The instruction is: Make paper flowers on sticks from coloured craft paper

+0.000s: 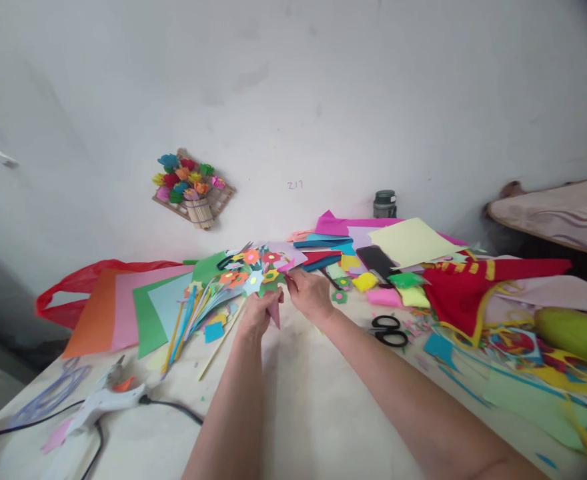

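Observation:
My left hand [257, 316] is closed round the pink wrapped base of a bunch of paper flowers [254, 279], whose orange, red, yellow and light blue heads spread above it. The pink tip points down below my fist. My right hand [309, 293] is at the right edge of the bunch, its fingers pinched together beside a bright pink flower; what they grip is too small to make out. More paper flowers on thin stems [186, 327] lie to the left of my left hand.
A white glue gun [106, 403] with black cords lies front left. Coloured sheets [96, 313] are fanned behind it. Black scissors [389, 331], a phone [375, 261], clay packets [384, 297] and a red cloth piece [456, 297] lie right. A bottle [384, 205] stands by the wall.

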`<state>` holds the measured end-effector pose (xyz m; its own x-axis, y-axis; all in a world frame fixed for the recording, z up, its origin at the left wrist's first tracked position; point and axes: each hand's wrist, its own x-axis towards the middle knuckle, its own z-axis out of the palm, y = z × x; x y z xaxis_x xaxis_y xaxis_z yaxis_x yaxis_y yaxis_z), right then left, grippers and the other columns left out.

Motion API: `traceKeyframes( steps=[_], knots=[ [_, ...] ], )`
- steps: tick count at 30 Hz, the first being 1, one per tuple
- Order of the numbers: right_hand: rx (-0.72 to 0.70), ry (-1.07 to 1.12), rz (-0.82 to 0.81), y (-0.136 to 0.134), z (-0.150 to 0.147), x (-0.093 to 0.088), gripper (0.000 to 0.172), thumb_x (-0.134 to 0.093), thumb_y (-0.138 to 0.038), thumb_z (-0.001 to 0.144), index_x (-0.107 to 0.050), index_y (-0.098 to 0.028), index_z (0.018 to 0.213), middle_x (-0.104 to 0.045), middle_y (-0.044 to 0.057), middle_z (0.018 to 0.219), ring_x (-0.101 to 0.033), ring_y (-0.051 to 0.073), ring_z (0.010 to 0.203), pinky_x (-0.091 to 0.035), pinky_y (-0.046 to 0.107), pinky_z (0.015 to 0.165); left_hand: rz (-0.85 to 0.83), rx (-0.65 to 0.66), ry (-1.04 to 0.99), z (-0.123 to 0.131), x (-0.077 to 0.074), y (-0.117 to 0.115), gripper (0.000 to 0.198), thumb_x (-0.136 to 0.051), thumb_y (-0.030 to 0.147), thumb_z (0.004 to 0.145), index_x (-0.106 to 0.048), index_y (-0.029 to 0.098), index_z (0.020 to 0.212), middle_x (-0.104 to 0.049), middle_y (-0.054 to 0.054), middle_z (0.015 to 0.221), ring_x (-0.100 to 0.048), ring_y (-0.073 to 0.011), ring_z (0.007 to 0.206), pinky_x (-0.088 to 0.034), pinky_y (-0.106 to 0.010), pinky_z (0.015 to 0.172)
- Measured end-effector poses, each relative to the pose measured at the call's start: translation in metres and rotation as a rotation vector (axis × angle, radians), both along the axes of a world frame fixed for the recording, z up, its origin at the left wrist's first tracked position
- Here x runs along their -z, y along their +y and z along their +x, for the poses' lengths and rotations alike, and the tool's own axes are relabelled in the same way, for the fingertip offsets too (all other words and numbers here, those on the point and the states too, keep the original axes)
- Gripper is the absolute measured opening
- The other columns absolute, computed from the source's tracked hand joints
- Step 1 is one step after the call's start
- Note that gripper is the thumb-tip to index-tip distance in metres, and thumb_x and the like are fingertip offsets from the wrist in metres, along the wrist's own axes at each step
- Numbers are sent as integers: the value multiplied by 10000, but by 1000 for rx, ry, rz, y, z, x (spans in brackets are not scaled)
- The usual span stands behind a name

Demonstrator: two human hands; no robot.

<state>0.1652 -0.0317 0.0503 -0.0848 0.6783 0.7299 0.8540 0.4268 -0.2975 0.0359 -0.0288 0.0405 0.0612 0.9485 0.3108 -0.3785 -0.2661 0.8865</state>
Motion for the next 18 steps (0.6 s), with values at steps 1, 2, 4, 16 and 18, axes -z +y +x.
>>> traceKeyframes(
  steps=[1, 2, 4, 16, 18],
  knots=[
    [-5, -4, 4, 0, 0, 0, 269, -405, -282, 871, -657, -190, 887, -685, 50, 832, -610, 153, 728, -297, 242, 582, 4, -5, -3, 0, 0, 0, 268, -755, 254, 486, -576, 152, 658, -520, 26, 541, -482, -95, 519, -385, -237, 533],
    [-10, -5, 6, 0, 1, 0, 265, -408, -281, 867, -655, -190, 893, -685, 49, 837, -611, 154, 732, -301, 242, 584, 5, -12, -6, 0, 0, 1, 274, -755, 245, 481, -578, 155, 670, -519, 30, 543, -483, -95, 517, -387, -237, 532],
    [-8, 8, -1, 0, 1, -1, 269, -403, -285, 867, -654, -192, 897, -685, 49, 831, -613, 157, 740, -310, 240, 590, -2, -30, 8, -1, 2, 3, 268, -754, 233, 482, -583, 153, 672, -524, 29, 546, -485, -96, 517, -392, -238, 532],
    [111, 148, -136, 20, 33, -8, 277, -446, -315, 830, -634, -212, 1005, -691, 23, 776, -622, 175, 751, -358, 238, 619, -48, -6, 100, -11, 3, 4, 281, -745, 286, 533, -594, 109, 692, -605, -28, 619, -521, -96, 479, -402, -224, 469],
    [168, 136, -224, 23, 44, -13, 259, -434, -308, 834, -670, -206, 867, -688, 39, 768, -618, 175, 752, -358, 237, 597, -70, 0, 95, -11, 3, 3, 309, -744, 310, 545, -570, 110, 704, -622, -40, 659, -528, -95, 476, -409, -226, 466]
  ],
)
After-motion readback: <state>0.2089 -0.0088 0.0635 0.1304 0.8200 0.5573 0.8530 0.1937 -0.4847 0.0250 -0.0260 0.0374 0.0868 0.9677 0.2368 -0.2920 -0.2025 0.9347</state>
